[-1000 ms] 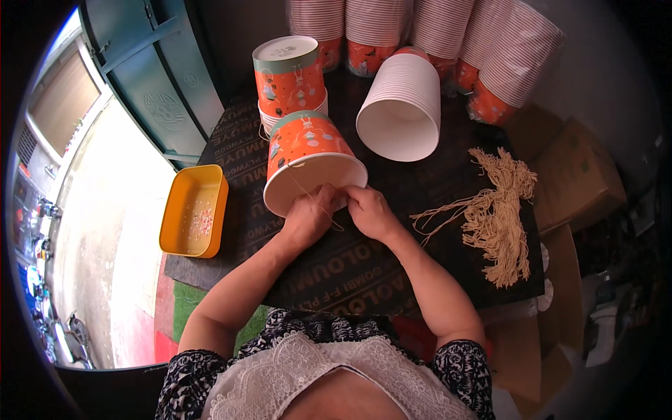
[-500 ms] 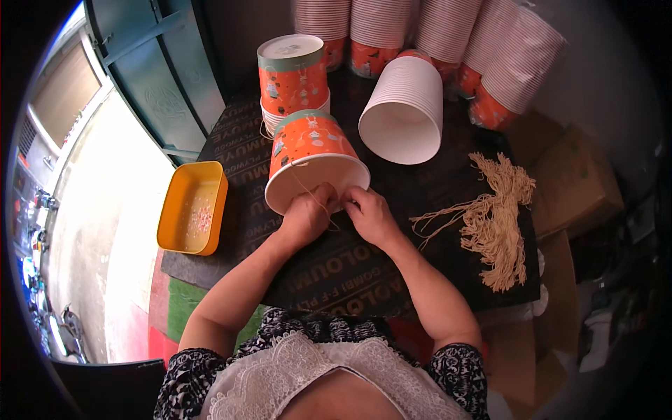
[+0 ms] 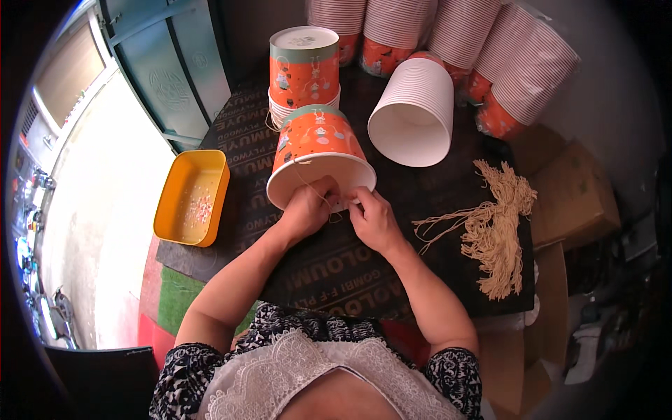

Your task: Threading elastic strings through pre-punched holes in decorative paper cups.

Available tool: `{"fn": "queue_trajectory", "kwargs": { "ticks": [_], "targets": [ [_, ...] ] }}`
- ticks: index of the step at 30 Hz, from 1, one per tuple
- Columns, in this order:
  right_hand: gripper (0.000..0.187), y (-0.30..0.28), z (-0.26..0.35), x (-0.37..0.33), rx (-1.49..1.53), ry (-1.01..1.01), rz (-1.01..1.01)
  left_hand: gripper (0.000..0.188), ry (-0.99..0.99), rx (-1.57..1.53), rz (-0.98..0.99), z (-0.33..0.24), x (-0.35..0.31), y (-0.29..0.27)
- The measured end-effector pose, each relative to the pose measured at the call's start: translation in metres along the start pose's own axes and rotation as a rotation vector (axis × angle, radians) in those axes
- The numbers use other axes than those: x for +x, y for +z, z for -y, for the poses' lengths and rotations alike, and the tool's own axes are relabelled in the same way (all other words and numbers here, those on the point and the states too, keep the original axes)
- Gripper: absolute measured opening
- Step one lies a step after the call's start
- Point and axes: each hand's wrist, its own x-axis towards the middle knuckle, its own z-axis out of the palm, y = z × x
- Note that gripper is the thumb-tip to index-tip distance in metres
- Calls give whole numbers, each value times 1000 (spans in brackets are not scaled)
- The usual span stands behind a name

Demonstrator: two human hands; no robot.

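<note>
Item: orange cup [image 3: 318,157], tipped on its side on the board [image 3: 336,269], mouth toward the person. Left hand [image 3: 306,208] grips its rim; right hand [image 3: 373,218] pinches a string [image 3: 316,196] there. Risk: thin rim may crumple or string slip if pulled hard.

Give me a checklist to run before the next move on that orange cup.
1. Cup held: ok. The left hand grips the rim of the orange cup, which lies tilted on the board.
2. String in hand: ok. The right hand pinches a thin string at the rim.
3. String through the cup wall: cannot tell; the fingers hide it.
4. More strings near: ok. A bundle lies right of the right hand.
5. More cups near: ok. A white stack lies behind the cup.
6. Yellow tray in reach: ok, left of the board.
</note>
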Motion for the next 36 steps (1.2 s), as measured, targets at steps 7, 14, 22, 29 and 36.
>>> {"fn": "queue_trajectory", "kwargs": {
  "ticks": [7, 14, 22, 29, 36],
  "targets": [
    [21, 4, -3, 0, -60, -13, -57, 7, 59, 2, -6, -2, -1, 2],
    [20, 8, -3, 2, -75, 45, -24, 10, 80, -23, -29, -5, -2, 4],
    [15, 8, -7, 1, -20, 81, -23, 8, 52, -58, -5, -3, -2, 5],
    [10, 5, 2, 0, 2, 55, -37, 6, 11, -63, 2, 0, -1, 0],
    [9, -2, 5, -1, -11, -24, 75, 6, -58, -92, -25, 2, -1, 5]
  ]
}}
